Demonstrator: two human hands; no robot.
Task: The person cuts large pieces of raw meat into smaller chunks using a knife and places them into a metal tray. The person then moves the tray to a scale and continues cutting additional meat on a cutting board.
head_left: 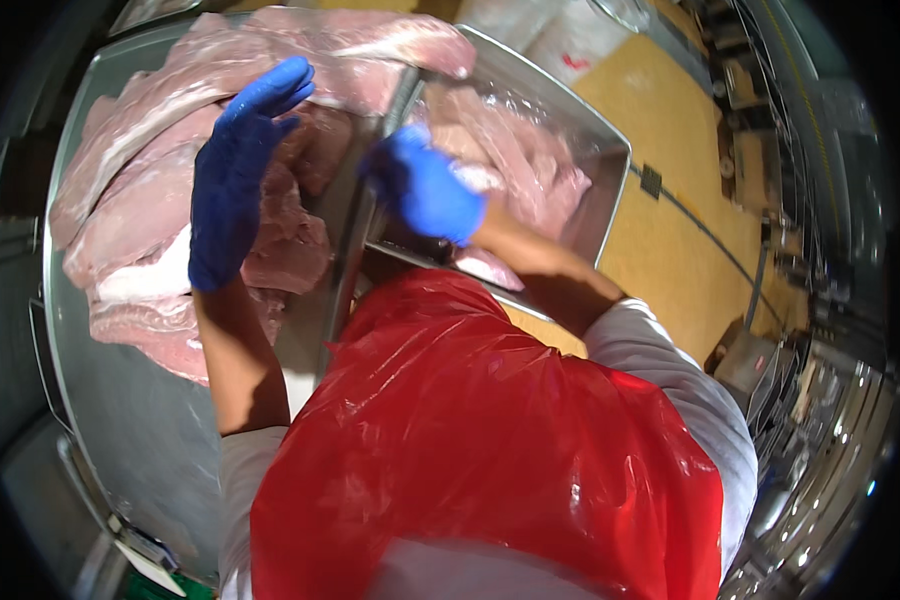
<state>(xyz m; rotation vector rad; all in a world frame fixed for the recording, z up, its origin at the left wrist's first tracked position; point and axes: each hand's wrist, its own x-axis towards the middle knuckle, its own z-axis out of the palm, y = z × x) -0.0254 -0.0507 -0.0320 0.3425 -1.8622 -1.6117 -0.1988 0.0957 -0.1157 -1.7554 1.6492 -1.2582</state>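
Note:
My left hand (232,180), in a blue glove, is over large slabs of pale pink raw meat (135,185) heaped on a metal table (135,430). Its fingers are stretched out with the thumb apart, and nothing shows in them. My right hand (428,190), also gloved in blue, is above the near left side of a metal tub (610,205). Motion smears its fingers, so whether they hold anything is unclear. Inside the tub lie long wet strips of raw meat (515,150). Part of these strips is hidden behind my right hand and forearm.
A raised metal edge (348,270) runs between the table and the tub. The floor (670,130) to the right is yellowish, with a dark cable (705,232) across it. Shelving with boxes (755,165) stands farther right. My red apron (490,420) fills the lower middle.

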